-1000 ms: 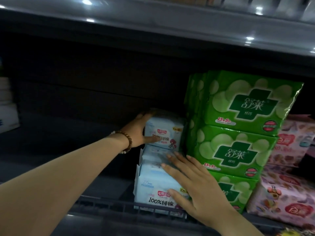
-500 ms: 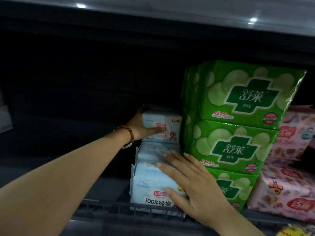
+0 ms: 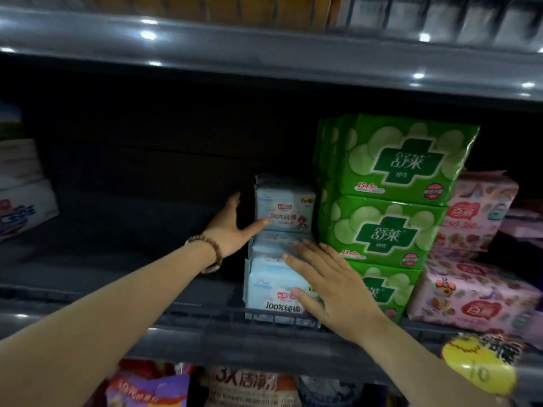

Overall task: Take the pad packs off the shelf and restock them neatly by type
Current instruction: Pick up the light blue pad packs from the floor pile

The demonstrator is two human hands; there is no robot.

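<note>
Packs in white (image 3: 20, 195) with blue and red print stand at the far left of the dark shelf (image 3: 132, 259), partly cut off by the edge of my screen.

Toward the middle, the left hand (image 3: 235, 230) reaches in, with a bead bracelet (image 3: 210, 251) on its wrist. Its fingers are straight and point up beside the left side of the upper pale blue pack (image 3: 289, 207). Its thumb lies flat across the front of this pack. I cannot tell if the fingers touch the side, because it is too dark there.

This pack is pale blue and white, with a red label, black "100%" print and a small cartoon figure. It sits on top of the lower pale blue pack (image 3: 270, 289), which stands upright just behind the wire front rail and has the same print.

The right hand (image 3: 329, 286) rests on the front of the lower one, with fingers spread and flat.

Both blue packs stand close against the green packs (image 3: 390, 230). These are stacked three high and several deep, bright green with pale circles and a dark green cross with white characters.

Right of them are the pink packs (image 3: 470, 295), patterned and with red labels; the upper one is tilted. At the lower right I see a blurred yellow tag (image 3: 479, 365).
</note>
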